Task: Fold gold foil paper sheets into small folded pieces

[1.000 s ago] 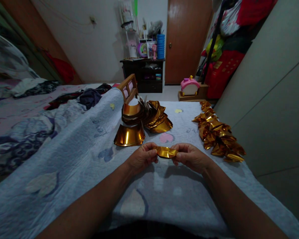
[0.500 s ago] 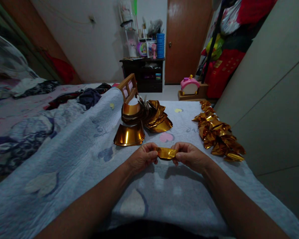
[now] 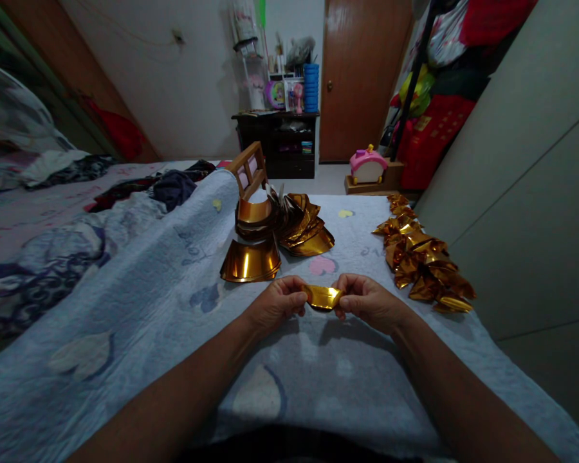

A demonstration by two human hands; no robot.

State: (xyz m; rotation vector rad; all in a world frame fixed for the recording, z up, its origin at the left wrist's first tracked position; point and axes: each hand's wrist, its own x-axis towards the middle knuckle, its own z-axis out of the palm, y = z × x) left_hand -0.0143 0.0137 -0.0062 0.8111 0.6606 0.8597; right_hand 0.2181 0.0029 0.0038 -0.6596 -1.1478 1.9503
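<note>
While a small gold foil piece (image 3: 322, 296) is kept low over the blue quilt (image 3: 139, 302) on the bed, its left end is pinched by the left hand (image 3: 276, 303) and its right end by the right hand (image 3: 369, 302); both hands are clamped on it. A stack of curved gold sheets (image 3: 270, 241) is seen just beyond the hands, against a small wooden frame (image 3: 248, 170). A row of folded gold pieces (image 3: 422, 257) is laid along the quilt's right edge, well apart from the stack.
</note>
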